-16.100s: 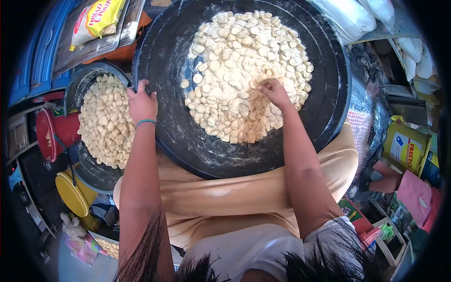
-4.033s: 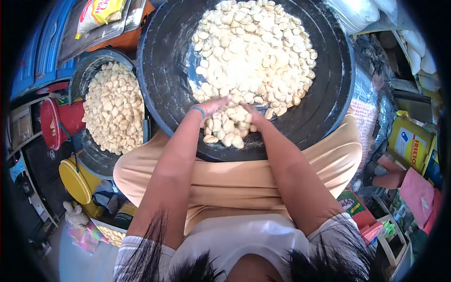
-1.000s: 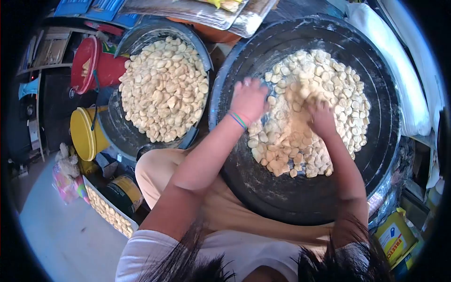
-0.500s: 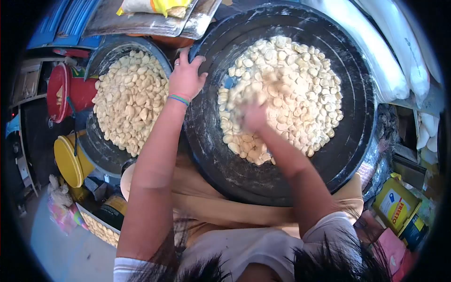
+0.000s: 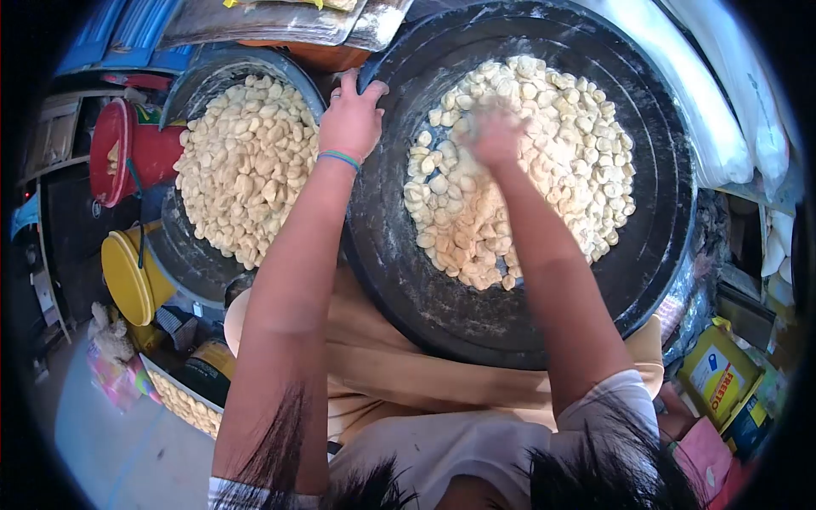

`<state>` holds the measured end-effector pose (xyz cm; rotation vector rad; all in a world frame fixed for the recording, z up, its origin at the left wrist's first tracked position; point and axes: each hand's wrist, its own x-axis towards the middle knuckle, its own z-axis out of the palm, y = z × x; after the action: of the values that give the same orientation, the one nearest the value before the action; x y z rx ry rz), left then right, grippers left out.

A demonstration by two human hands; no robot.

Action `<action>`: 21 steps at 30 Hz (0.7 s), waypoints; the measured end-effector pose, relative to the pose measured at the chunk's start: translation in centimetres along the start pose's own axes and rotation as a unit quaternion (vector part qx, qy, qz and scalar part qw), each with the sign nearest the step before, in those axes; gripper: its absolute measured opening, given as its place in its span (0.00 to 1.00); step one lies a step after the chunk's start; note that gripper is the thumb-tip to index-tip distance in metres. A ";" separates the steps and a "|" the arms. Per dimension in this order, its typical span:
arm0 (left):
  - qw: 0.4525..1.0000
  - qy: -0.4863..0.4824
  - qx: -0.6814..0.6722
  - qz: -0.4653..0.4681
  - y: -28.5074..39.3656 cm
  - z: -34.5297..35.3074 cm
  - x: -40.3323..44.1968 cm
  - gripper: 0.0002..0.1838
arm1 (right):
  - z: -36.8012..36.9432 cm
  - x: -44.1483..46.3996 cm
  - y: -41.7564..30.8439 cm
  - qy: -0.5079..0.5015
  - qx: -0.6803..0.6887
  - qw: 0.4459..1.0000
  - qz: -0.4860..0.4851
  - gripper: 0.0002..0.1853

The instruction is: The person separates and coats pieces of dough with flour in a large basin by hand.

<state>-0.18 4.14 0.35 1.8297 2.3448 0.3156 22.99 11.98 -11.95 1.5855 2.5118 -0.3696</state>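
Observation:
A large black basin rests at my lap with a heap of pale, flour-dusted round pieces inside. On the basin's left rim is my left hand, its fingers hooked over the edge, a thin coloured band round the wrist. My right hand is over the upper left part of the heap, blurred by motion, with its fingers apart. Whether it touches single pieces is hard to see. Loose white flour lies among the pieces.
Left of the basin stands a smaller dark tub heaped with similar pieces. Beyond it are a red bucket and a yellow bucket. Trays lie above. White plastic bags and a yellow-green container are at the right.
Since half a second ago my right hand has moved up and slightly right over the heap. My left hand, off the rim's line a second ago and over the basin, is now on the rim.

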 end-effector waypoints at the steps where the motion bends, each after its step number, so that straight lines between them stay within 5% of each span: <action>1: 1.000 0.001 0.001 -0.002 0.0 0.0 0.0 0.18 | 0.7 0.2 -3.2 -0.115 -0.112 0.986 -0.050 0.41; 2: 1.000 0.001 0.003 -0.003 0.1 -0.1 0.0 0.18 | 0.6 -0.7 -6.1 -0.205 -0.077 0.963 -0.155 0.42; 5: 1.000 0.005 0.011 0.000 -0.1 0.1 0.1 0.17 | 6.9 -5.5 -11.0 -0.117 0.092 0.987 -0.054 0.41; 6: 1.000 0.007 0.013 0.001 -0.1 0.2 0.0 0.17 | 5.9 -6.7 -10.7 -0.172 0.125 0.973 -0.084 0.38; 11: 1.000 0.013 0.011 0.005 -0.1 0.0 -0.2 0.15 | 5.1 -13.2 -5.4 -0.331 0.430 0.811 -0.218 0.27; 14: 0.996 0.040 0.059 0.046 -0.2 0.9 0.0 0.13 | 2.0 -17.2 -4.0 -0.457 0.583 0.672 -0.016 0.26; 17: 0.976 0.168 0.088 0.106 3.2 -1.3 -4.2 0.16 | -7.8 -20.6 -3.7 -0.338 0.681 0.650 0.007 0.32; 19: 0.975 0.080 -0.184 0.092 5.6 1.1 -9.6 0.17 | -10.8 -22.8 -3.1 -0.260 0.750 0.608 0.006 0.36; 20: 0.896 -0.057 -0.437 0.060 6.5 3.0 -12.3 0.23 | -11.9 -23.5 -3.0 -0.236 0.752 0.616 0.005 0.35; 21: 0.741 -0.189 -0.637 -0.096 9.2 1.8 -15.5 0.30 | -12.9 -24.4 -2.9 -0.212 0.754 0.622 0.005 0.35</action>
<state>12.69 -8.64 0.77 0.8084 1.2879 1.0507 30.99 -6.63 6.94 1.2845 1.4505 -2.9037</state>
